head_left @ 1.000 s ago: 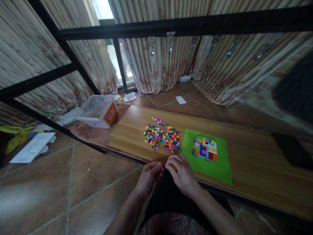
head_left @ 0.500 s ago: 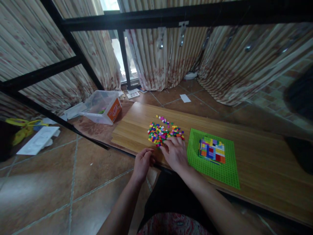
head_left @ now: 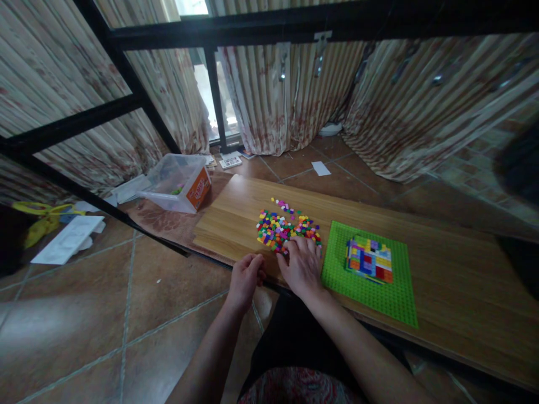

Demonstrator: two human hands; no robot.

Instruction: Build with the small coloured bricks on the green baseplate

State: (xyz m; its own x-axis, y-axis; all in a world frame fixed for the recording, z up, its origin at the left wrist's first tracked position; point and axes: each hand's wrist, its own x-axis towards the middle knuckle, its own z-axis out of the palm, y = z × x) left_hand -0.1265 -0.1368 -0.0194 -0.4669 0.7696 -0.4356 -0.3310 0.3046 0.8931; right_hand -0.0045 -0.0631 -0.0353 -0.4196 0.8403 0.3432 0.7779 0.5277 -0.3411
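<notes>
Small multicoloured toy bricks [head_left: 275, 227] lie in a loose pile on the wooden tabletop [head_left: 227, 216]. My right hand [head_left: 302, 265] rests on the near right side of the pile, palm down, its fingers apart and bent over the bricks, some of which it hides. Close to the table's front edge, my left hand [head_left: 246, 279] is closed, thumb against curled fingers; whatever it may hold is hidden. Right of the pile lies a green studded baseplate [head_left: 398, 297]. A low block built of coloured bricks [head_left: 368, 259] stands on the baseplate.
A clear plastic box [head_left: 166, 182] with an orange label stands left of the tabletop, a few green pieces inside. Black metal bars [head_left: 273, 33] cross the view before striped curtains [head_left: 290, 101]. Papers [head_left: 321, 168] and a white packaging piece [head_left: 65, 240] lie on the tiled floor.
The view has shifted slightly. My right hand stays at the pile's near right side with its fingers slightly moved; my left hand remains closed near the table edge.
</notes>
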